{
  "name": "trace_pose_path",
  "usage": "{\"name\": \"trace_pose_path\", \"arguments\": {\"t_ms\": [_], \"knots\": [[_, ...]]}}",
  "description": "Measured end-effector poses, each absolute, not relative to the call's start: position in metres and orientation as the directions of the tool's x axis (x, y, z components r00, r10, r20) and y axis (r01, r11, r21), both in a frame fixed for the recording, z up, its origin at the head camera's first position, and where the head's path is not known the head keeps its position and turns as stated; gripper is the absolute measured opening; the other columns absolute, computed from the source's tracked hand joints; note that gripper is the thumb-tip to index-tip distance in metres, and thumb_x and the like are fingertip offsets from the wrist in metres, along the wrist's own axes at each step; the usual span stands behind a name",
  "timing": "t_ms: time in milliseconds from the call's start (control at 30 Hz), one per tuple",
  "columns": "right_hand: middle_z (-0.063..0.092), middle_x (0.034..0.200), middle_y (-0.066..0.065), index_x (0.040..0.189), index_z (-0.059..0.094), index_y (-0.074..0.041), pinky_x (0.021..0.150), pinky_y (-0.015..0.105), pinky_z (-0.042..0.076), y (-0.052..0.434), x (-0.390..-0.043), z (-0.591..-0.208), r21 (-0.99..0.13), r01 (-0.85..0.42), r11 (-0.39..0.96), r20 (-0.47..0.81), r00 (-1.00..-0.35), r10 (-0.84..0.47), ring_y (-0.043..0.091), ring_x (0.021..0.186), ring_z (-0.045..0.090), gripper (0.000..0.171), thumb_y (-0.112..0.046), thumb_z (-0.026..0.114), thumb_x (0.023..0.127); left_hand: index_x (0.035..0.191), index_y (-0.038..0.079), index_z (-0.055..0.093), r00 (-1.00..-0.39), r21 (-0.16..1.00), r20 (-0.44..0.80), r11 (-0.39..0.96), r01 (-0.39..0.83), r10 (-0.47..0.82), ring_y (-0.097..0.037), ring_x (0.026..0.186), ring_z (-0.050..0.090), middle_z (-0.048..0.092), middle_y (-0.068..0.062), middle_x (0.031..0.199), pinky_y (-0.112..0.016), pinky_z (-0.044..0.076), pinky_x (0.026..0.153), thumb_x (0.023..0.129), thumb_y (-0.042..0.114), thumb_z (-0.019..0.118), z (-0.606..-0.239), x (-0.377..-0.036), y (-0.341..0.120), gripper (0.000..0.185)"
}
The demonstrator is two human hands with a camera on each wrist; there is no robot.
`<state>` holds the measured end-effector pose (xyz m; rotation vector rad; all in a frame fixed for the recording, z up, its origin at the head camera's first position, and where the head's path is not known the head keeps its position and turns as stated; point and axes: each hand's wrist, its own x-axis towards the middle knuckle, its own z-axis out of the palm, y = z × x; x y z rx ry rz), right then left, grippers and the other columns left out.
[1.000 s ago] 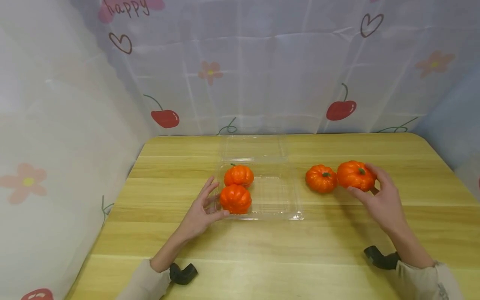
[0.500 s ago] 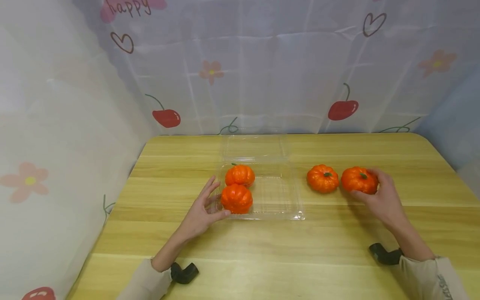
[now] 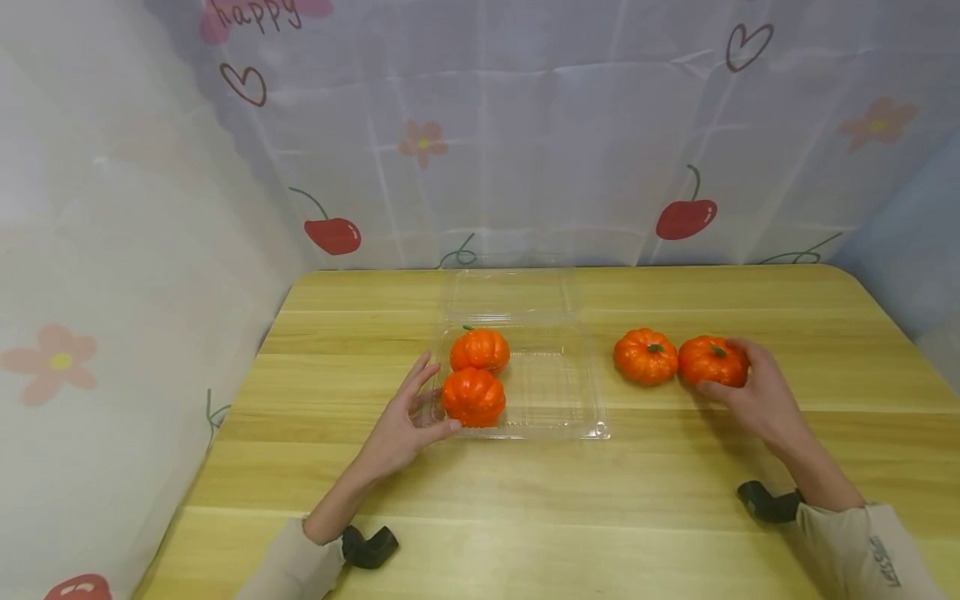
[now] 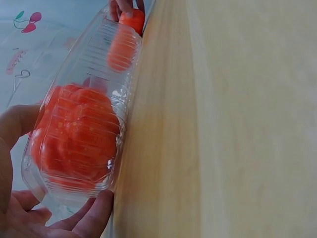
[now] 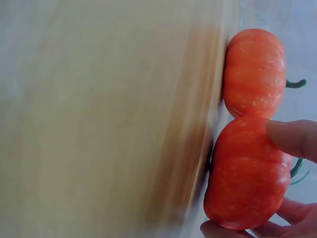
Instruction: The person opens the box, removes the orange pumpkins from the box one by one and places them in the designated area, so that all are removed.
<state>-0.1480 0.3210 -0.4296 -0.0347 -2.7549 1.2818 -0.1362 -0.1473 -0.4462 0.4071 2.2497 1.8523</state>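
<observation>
Pumpkin [image 3: 711, 361] at the far right of the box [image 3: 570, 417] is gripped by the right hand [image 3: 753, 396], thumb on its near side and fingers curled over its far side, and is set on the table [image 3: 525, 500]. A second ago it was held raised and slightly farther from the box; half a second ago it was lower, with a gap to its neighbour; now it is pressed against the second pumpkin [image 3: 644, 356], which lies between it and the box. The left hand [image 3: 401, 425] has not shifted: its fingers are spread and nearly straight against the box's left wall, nothing being clasped. Inside the box, along its left side, two more pumpkins are seen, a near one [image 3: 472, 397] and a far one [image 3: 479, 350].

From the right wrist, contact between the held pumpkin [image 5: 247, 173] and its neighbour [image 5: 253, 72] is confirmed, along with both green stems, which are barely made out from the head. From the left wrist, the fingertips [image 4: 91, 213] are shown touching the ribbed box wall [image 4: 99, 54], with the near boxed pumpkin [image 4: 74, 134] just behind the plastic.
</observation>
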Motion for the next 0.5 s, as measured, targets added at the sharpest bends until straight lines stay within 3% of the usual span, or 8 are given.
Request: {"name": "trace_pose_path", "arguments": {"t_ms": [500], "knots": [[0.029,0.138,0.046,0.142,0.024,0.018,0.100,0.073,0.027,0.3228,-0.1475,-0.4337,-0.743,-0.042,0.668,0.079,-0.997,0.025,0.062,0.123,0.031,0.077,0.000,0.072,0.085,0.155,0.005,0.026,-0.940,0.980,0.031,0.173,0.094,0.339,-0.033,0.139,0.038,0.005,0.006,0.165,-0.036,0.047,0.100,0.084,0.009,0.079,-0.4476,-0.1371,-0.1473,0.088]]}}
